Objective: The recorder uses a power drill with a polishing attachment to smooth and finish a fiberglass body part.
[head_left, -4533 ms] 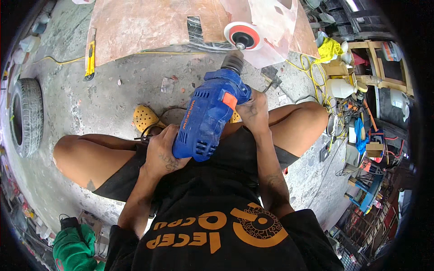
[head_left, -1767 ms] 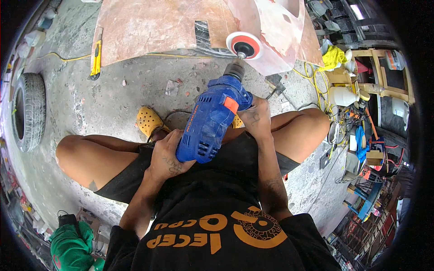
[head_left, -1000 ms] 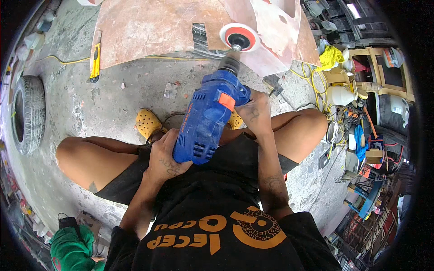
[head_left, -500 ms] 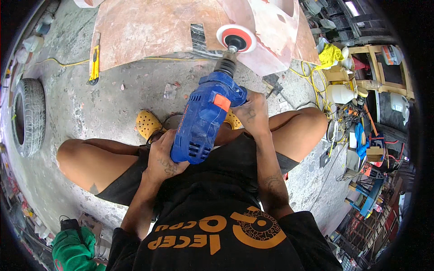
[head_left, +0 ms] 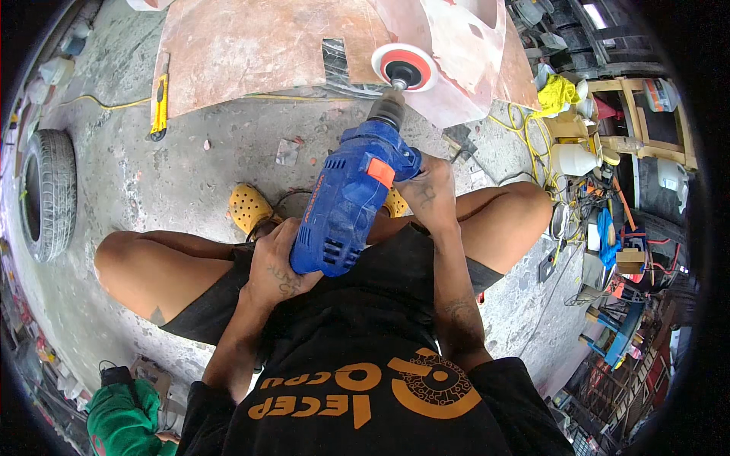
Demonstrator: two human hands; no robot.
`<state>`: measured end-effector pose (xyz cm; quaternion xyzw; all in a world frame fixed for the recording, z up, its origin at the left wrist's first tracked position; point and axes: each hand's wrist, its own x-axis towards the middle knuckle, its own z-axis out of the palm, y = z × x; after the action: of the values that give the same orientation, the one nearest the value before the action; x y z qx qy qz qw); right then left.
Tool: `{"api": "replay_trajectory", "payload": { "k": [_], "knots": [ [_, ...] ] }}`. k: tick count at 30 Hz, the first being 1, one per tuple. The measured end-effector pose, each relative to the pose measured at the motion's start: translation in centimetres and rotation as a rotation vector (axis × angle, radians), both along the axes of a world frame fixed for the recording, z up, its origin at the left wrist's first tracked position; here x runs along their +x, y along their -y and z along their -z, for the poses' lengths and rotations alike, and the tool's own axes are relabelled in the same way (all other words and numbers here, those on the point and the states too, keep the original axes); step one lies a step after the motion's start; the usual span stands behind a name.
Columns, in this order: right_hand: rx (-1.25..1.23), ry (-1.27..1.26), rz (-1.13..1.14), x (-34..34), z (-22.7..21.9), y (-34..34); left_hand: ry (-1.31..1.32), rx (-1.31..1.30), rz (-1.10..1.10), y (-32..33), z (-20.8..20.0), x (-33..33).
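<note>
Left hand [head_left: 280, 261] grips the rear of the blue drill [head_left: 342, 199] and right hand [head_left: 430, 191] is closed on its front side; the drill is on the near side of the pinkish panel [head_left: 251, 53]; a yellow utility knife [head_left: 160, 108] lies by that panel's near left corner.

Blue drill [head_left: 338, 205] with orange switch [head_left: 380, 172], white-red-black disc [head_left: 404, 68], dark-dotted yellow clog [head_left: 249, 208], mottled grey floor [head_left: 182, 171]

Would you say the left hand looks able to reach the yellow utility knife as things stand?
Probably not right now: the left hand is occupied at the rear of the blue drill, while the yellow utility knife lies apart, ahead and to the left.
</note>
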<state>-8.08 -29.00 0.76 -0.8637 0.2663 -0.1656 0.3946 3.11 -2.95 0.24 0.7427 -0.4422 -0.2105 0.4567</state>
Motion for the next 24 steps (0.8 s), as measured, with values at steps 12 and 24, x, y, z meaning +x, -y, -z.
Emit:
{"api": "replay_trajectory", "payload": {
  "k": [12, 24],
  "knots": [
    [-0.017, -0.022, -0.074, 1.1, 0.1, -0.1, -0.064, 0.026, -0.067, -0.9, 0.6, -0.9],
    [-0.059, -0.090, 0.002, -1.0, -0.5, 0.6, -0.017, 0.050, 0.013, -0.1, -0.1, -0.9]
  ]
}}
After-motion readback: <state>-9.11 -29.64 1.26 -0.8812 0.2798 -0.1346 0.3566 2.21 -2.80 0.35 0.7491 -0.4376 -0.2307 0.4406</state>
